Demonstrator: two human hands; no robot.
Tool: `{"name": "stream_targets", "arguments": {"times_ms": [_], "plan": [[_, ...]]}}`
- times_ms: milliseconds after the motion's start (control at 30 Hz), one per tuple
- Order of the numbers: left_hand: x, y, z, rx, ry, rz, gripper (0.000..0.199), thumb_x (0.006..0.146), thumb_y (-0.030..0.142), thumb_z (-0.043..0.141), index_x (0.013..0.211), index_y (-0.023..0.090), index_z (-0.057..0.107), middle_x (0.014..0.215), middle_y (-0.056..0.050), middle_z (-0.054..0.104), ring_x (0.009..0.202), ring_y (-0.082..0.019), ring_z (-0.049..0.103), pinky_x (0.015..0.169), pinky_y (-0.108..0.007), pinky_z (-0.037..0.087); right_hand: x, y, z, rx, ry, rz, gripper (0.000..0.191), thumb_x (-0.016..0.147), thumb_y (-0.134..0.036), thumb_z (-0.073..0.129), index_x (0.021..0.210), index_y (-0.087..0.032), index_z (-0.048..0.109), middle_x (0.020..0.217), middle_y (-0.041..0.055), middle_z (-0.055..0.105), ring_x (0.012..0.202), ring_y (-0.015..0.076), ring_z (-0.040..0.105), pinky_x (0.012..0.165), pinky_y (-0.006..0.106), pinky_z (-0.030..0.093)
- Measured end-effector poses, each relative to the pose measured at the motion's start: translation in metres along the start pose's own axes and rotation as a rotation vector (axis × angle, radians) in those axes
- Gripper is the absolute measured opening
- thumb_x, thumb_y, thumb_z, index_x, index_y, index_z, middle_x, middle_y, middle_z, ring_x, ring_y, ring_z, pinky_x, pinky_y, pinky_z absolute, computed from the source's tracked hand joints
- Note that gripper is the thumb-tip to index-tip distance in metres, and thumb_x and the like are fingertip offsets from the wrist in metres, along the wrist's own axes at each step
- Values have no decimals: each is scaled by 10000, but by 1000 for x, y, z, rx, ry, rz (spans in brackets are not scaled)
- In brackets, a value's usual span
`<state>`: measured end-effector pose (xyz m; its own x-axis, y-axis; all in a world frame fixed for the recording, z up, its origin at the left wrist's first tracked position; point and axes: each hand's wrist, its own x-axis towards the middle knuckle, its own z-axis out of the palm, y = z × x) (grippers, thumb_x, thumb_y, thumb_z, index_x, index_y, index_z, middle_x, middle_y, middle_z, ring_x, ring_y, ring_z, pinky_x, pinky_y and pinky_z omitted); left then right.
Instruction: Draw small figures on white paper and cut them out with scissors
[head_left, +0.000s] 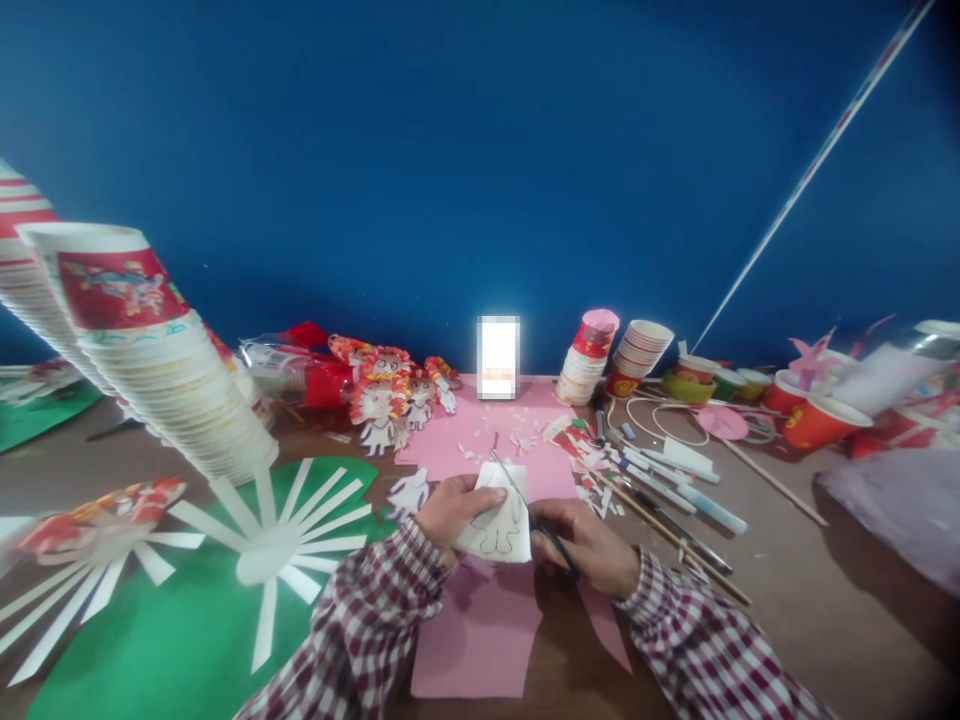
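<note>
Near the centre, my left hand (pixel 459 510) pinches a small white paper (pixel 491 530) that bears a drawn outline of a figure. My right hand (pixel 589 545) is closed on black-handled scissors (pixel 556 543), whose blades reach up and left across the upper right part of the paper. Beneath both hands lie pink sheets (pixel 476 645) on the brown table. Just left of my left hand is a cut-out white figure (pixel 409 495). Small white scraps (pixel 517 432) are scattered on the pink sheet beyond the paper.
Tall stacks of paper cups (pixel 180 380) lean at the left, behind a green sheet (pixel 150 640) with white paper strips (pixel 270 555). Coloured cut-out figures (pixel 382 385) are piled at the back. Markers (pixel 675 490), cup stacks (pixel 589 360) and orange cups (pixel 825 422) stand or lie on the right.
</note>
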<state>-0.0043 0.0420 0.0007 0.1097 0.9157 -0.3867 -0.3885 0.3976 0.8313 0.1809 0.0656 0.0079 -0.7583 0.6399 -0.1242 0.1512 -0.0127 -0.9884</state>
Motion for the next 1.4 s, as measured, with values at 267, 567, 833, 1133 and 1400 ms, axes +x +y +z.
{"name": "stream_targets", "arguments": {"times_ms": [267, 567, 833, 1133, 1400], "plan": [[-3, 3, -2, 50, -9, -23, 340, 556, 330, 752, 743, 69, 639, 587, -80, 663, 491, -169, 612, 511, -271, 460, -1, -4, 0, -33, -16, -12, 453, 736, -514, 600, 897, -93, 635, 560, -29, 468, 455, 62, 410, 424, 173, 327], [-2, 3, -3, 68, -32, -44, 251, 616, 303, 698, 713, 81, 631, 538, -69, 642, 449, -151, 582, 472, -249, 426, -1, -3, -1, -42, -4, 13, 459, 702, -490, 647, 941, -99, 641, 573, -24, 492, 458, 61, 417, 414, 169, 339], [-7, 9, 3, 49, -14, -103, 138, 648, 217, 629, 684, 83, 631, 510, -64, 625, 436, -147, 564, 485, -263, 436, -2, -1, -1, -48, -7, 21, 434, 706, -471, 654, 923, -95, 635, 555, -38, 466, 456, 58, 407, 425, 171, 328], [-12, 14, 8, 28, -1, -114, 112, 680, 203, 604, 653, 95, 619, 467, -32, 592, 435, -131, 542, 518, -268, 455, -1, -1, -1, -33, -16, -8, 406, 714, -460, 650, 904, -103, 617, 575, -37, 455, 478, 67, 394, 449, 184, 327], [-9, 13, 6, 70, 11, -133, 105, 705, 185, 580, 652, 98, 606, 465, -20, 584, 444, -126, 551, 527, -256, 457, -1, 3, -2, -57, -17, -14, 353, 733, -414, 647, 892, -101, 614, 590, -31, 466, 478, 65, 399, 446, 184, 315]]}}
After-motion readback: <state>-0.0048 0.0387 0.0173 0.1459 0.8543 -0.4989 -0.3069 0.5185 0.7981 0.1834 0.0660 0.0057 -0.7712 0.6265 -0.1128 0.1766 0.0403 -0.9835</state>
